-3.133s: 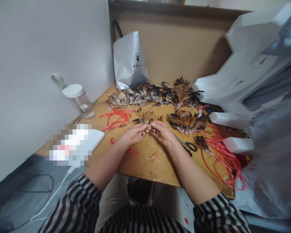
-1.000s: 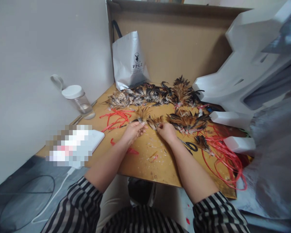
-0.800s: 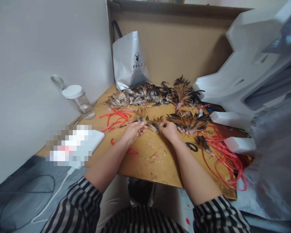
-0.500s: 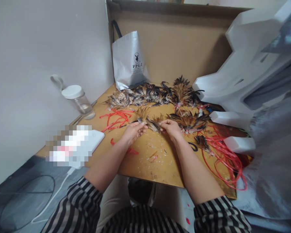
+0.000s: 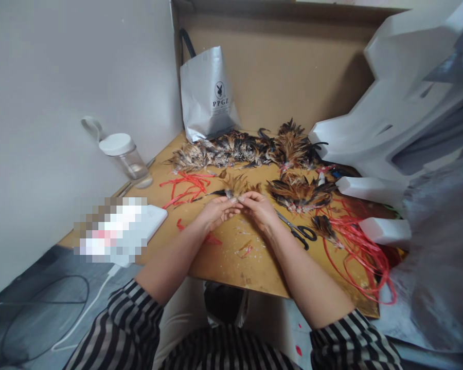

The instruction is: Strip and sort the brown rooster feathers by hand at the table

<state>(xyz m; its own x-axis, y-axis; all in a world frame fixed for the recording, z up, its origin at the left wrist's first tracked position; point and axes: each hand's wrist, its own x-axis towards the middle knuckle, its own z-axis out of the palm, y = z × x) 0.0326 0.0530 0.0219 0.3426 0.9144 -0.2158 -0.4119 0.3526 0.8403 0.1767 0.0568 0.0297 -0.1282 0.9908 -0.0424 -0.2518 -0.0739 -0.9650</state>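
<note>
Over the middle of the tan table (image 5: pixel 216 262), my left hand (image 5: pixel 220 211) pinches the base of a small bunch of brown and black feathers (image 5: pixel 233 184). My right hand (image 5: pixel 255 206) meets it from the right, its fingertips closed at the same base; they touch or nearly touch the left ones. The feathers fan out away from me. Black-handled scissors (image 5: pixel 299 231) lie just right of my right wrist. A larger pile of brown feathers (image 5: pixel 301 194) rests beyond them, and a long row of mixed feathers (image 5: pixel 231 149) stretches along the back.
Red plastic strips lie at the left (image 5: pixel 185 187) and in a tangle at the right (image 5: pixel 364 257). A silver bag (image 5: pixel 206 97) stands at the back. At the left are a lidded jar (image 5: pixel 129 159) and a white device (image 5: pixel 156 218). White foam pieces (image 5: pixel 386 229) border the right side.
My right hand has moved left to meet my left hand at the feather base. More of the scissors now shows. The view has shifted slightly.
</note>
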